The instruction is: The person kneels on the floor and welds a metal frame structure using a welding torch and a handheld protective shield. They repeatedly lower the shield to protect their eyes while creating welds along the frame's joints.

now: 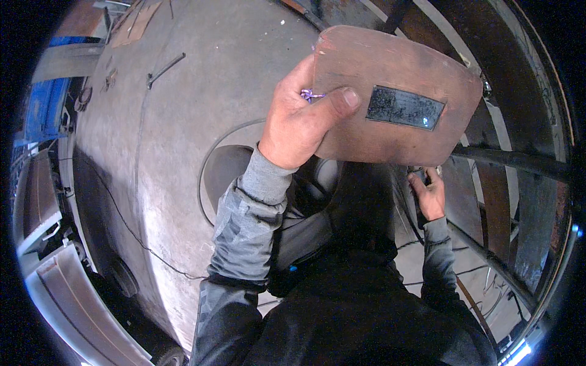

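My left hand [305, 119] grips a flat brown welding shield [342, 131] by its left edge, thumb laid over the near face. A dark rectangular glass [406, 108] is set into the board, with a small bright reflection in it. Purple and white cord [311, 94] shows beside the thumb. Below the shield's lower right edge, my right hand [431, 194] is closed on a dark handle that looks like a welding electrode holder [417, 171]. The shield hides the front of that tool, and a black cable hangs down by the hand.
Rusty metal beams and dark bars [513, 163] stand close on the right. A T-shaped metal bar [165, 70] lies on the concrete floor [177, 128], and a thin cable [131, 229] crosses it. At the left are a curved pale metal panel [79, 305] and blue metalwork [46, 91].
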Action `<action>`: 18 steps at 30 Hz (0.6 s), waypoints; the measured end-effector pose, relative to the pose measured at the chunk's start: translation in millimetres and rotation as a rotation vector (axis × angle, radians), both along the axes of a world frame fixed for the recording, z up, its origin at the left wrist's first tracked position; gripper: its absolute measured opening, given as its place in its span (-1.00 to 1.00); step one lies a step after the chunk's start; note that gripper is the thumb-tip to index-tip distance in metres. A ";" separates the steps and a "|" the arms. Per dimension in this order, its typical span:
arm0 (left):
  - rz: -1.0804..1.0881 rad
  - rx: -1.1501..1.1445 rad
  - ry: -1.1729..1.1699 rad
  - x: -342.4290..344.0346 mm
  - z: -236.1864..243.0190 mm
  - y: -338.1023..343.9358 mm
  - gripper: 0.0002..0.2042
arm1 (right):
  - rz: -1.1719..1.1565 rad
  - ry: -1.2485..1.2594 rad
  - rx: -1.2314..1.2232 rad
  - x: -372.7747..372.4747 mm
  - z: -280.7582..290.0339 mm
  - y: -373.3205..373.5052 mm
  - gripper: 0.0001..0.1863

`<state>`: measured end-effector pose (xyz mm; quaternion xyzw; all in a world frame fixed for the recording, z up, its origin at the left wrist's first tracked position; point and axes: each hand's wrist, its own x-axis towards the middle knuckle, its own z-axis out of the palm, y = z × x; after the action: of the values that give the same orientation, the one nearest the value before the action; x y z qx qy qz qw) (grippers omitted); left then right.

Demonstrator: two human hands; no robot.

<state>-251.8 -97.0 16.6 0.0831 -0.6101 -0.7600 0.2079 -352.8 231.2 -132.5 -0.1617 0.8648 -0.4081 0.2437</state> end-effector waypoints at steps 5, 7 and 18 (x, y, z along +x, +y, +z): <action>-0.003 0.068 -0.021 0.6 4.0 -2.9 -0.44 | 0.002 -0.067 -0.027 3.8 10.0 -0.5 -0.63; -0.005 0.064 -0.035 0.4 4.8 -2.1 -0.43 | -0.021 -0.136 0.001 3.9 19.2 -3.1 -0.64; 0.378 0.048 0.056 2.5 5.8 -14.9 -0.53 | 0.060 0.152 0.021 12.6 24.9 -6.3 -0.64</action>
<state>-249.3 -111.9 22.5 0.1801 -0.5594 -0.7236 0.3619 -340.2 224.9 -107.6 -0.2157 0.8799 -0.3778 0.1911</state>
